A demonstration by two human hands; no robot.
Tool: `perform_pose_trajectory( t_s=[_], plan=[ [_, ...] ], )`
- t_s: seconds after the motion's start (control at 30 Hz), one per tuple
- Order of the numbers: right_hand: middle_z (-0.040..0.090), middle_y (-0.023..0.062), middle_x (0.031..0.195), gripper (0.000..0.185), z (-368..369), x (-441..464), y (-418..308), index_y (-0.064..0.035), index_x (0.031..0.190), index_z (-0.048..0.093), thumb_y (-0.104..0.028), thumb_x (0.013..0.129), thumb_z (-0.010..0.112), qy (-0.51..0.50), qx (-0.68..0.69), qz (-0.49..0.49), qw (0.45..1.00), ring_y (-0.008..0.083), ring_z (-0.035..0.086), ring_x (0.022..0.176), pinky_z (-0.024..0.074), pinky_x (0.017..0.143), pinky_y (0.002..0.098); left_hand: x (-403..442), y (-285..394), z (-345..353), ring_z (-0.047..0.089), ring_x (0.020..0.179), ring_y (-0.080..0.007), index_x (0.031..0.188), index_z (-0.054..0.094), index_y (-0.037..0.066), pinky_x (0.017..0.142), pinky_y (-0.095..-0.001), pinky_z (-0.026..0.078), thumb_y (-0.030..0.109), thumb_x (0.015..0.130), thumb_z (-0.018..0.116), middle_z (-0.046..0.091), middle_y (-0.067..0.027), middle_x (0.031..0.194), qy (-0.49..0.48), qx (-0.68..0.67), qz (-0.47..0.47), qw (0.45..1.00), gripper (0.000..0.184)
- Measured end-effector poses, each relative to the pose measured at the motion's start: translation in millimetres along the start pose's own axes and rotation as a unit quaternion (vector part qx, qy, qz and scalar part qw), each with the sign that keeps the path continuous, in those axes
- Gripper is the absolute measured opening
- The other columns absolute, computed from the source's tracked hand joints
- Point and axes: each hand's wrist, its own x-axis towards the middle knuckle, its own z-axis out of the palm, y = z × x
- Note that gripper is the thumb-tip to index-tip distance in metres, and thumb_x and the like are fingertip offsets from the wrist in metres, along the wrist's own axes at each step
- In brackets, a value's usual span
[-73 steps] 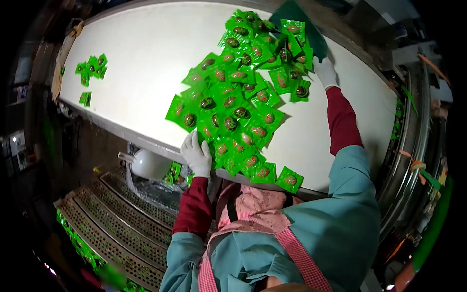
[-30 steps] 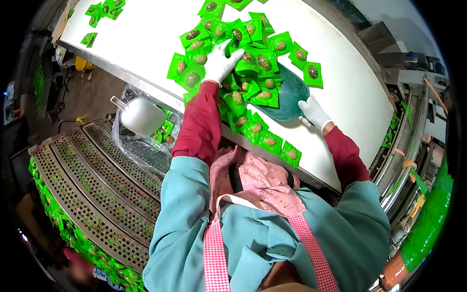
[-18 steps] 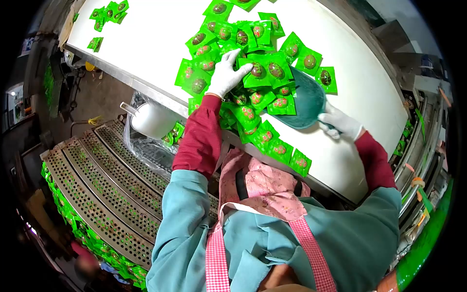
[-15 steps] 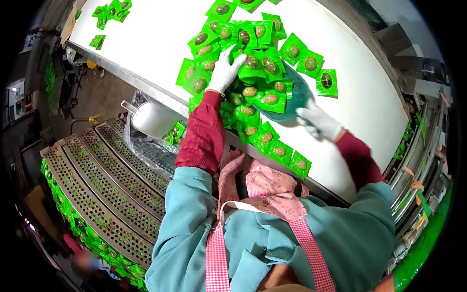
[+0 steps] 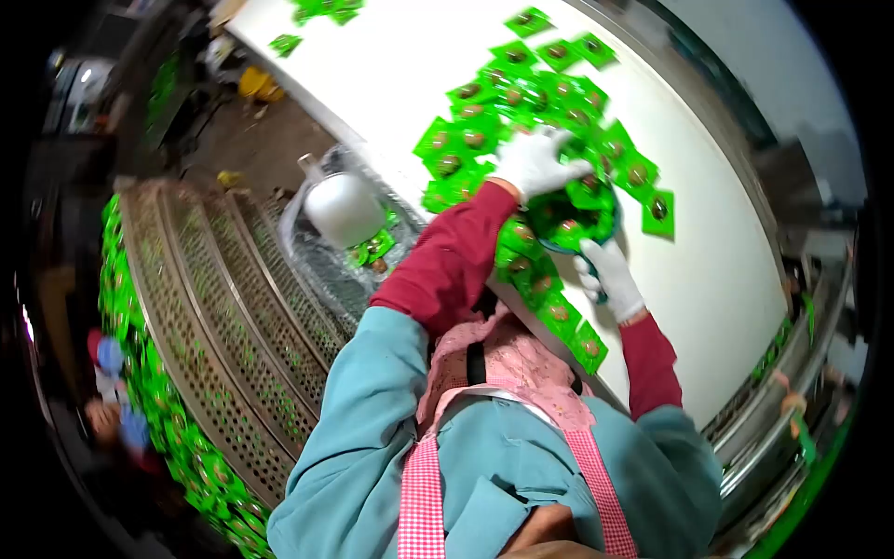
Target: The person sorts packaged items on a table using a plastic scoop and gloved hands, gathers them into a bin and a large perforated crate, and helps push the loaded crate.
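Observation:
A teal, round-bowled scoop (image 5: 616, 216) sits at the near edge of the white table (image 5: 703, 307), with several shiny green packets inside it. Its handle is in the closed fingers of my white-gloved right hand (image 5: 610, 279). Over the scoop's far left side, my gloved left hand (image 5: 538, 165) spreads its fingers against the packets, slightly blurred. A heap of green packets (image 5: 507, 93), each with a dark oval printed on it, lies around and beyond that hand. More packets (image 5: 559, 315) trail along the near table edge below the scoop.
Left of the table, a white vessel with a handle (image 5: 343, 210) stands in a plastic-lined container (image 5: 303, 247) with a few packets. Curved perforated metal plates (image 5: 209, 317) lie further left, packets along their outer side. Metal rails (image 5: 759, 438) run at the right. A person (image 5: 116, 391) is at far left.
The scoop has come in under the heap's near side and now holds packets. My right hand has moved in closer to my left hand. The camera view has shifted and turned.

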Motion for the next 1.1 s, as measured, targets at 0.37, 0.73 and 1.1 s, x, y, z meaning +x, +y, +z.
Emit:
perform_pose_trajectory(
  t_s=[0.37, 0.73, 1.1],
  plan=[
    [0.044, -0.0030, 0.060, 0.005, 69, -37, -26, -0.0137, 0.098, 0.042, -0.017, 0.097, 0.045, -0.089, -0.116, -0.122, 0.982, 0.0050, 0.034, 0.036, 0.0266, 0.029, 0.0210, -98, 5, -131, 0.051, 0.120, -0.0386, 0.134, 0.052, 0.016, 0.095, -0.0522, 0.044, 0.069, 0.072, 0.054, 0.050, -0.0166, 0.134, 0.033, -0.028, -0.103, 0.994, 0.082],
    [0.045, -0.0036, 0.060, 0.016, 309, -84, -78, -0.0105, 0.092, 0.048, -0.026, 0.096, 0.051, -0.391, -0.272, -0.219, 0.852, 0.0023, 0.033, 0.035, 0.0260, 0.031, 0.0184, -327, -31, -353, 0.063, 0.104, -0.0339, 0.114, 0.066, 0.011, 0.092, -0.0416, 0.048, 0.070, 0.068, 0.059, 0.065, -0.0202, 0.112, 0.282, 0.085, -0.250, 0.922, 0.075],
    [0.049, -0.0014, 0.067, 0.012, 548, -219, -33, -0.0075, 0.097, 0.049, -0.019, 0.095, 0.051, -0.636, -0.352, -0.094, 0.680, 0.0020, 0.037, 0.041, 0.0281, 0.033, 0.0176, -638, -51, -437, 0.050, 0.123, -0.0342, 0.131, 0.055, 0.019, 0.103, -0.0368, 0.038, 0.068, 0.080, 0.050, 0.053, -0.0176, 0.134, 0.407, 0.086, -0.404, 0.815, 0.071]
  ],
)
